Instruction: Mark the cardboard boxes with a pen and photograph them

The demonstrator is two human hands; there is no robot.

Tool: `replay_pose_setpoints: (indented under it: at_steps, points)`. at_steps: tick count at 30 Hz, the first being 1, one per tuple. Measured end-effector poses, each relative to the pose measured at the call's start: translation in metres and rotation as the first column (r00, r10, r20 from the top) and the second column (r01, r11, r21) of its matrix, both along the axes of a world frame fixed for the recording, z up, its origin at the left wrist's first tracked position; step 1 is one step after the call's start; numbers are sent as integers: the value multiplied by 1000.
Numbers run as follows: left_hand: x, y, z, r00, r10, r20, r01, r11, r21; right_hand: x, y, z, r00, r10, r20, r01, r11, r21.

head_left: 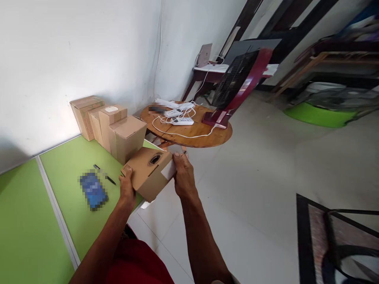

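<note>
you've got a small cardboard box [149, 173] held up btwn both hands, over the near edge of the green table [38, 221] and the tiled floor [266, 173] beside it. it's tilted, 1 corner pointing down toward you, and its top face has an oval cutout w/ a dark hole.

your left hand [127, 188] is clamped on the box's left end, thumb on the top edge, fingers wrapped under where you can't see them. your right hand [182, 175] is closed on the right end, fingers curled over the far corner and pressing on a pale label or flap there. so both hands are gripping the same box, neither one open.

just behind the box, touching or nearly touching it, stands a group of 4 taller cardboard boxes [110, 125] on the table, running back to the white wall [74, 51]. left of your left hand a black pen [104, 174] lies on the green top, and just beside that a blue blurred item [93, 190], can't tell what it is.

past the box there's a round wooden table [189, 134] w/ white power strips [182, 121] and loose white cable on it, plus the red base of a fan [237, 85] that leans back to the right. bottom right, a dark-framed rack [337, 240] on the floor.
</note>
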State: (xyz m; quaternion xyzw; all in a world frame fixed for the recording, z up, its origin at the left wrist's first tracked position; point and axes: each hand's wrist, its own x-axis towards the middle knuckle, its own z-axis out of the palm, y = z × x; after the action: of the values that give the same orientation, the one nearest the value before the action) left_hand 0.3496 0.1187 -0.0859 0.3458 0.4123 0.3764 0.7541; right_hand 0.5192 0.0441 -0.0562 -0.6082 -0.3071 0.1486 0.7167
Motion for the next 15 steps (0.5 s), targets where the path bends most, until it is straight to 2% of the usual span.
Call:
replay_pose_setpoints:
  at_steps: [3, 5, 8, 10, 13, 15]
  points:
    - [-25, -16, 22, 999, 24, 31, -23, 999, -35, -21, -20, 17, 1000, 22, 7, -22, 1000, -20]
    - [-48, -25, 38, 996, 76, 48, -76, 997, -14, -36, -29, 28, 996, 91, 2, -91, 996, -11]
    - [-87, -36, 61, 978, 201, 46, -206, 970, 131, -59, -35, 40, 954, 286, -94, -286, 958, 14]
    - [-113, -40, 70, 960, 280, 22, -275, 919, 283, -75, -33, 44, 868, 464, -179, -463, 885, 49]
    - [-151, -42, 74, 920, 391, -33, -334, 824, 458, -99, -24, 46, 648, 723, -239, -724, 683, 101]
    - [-175, -40, 71, 889, 453, -65, -361, 781, 509, -114, -17, 43, 538, 806, -248, -807, 577, 126]
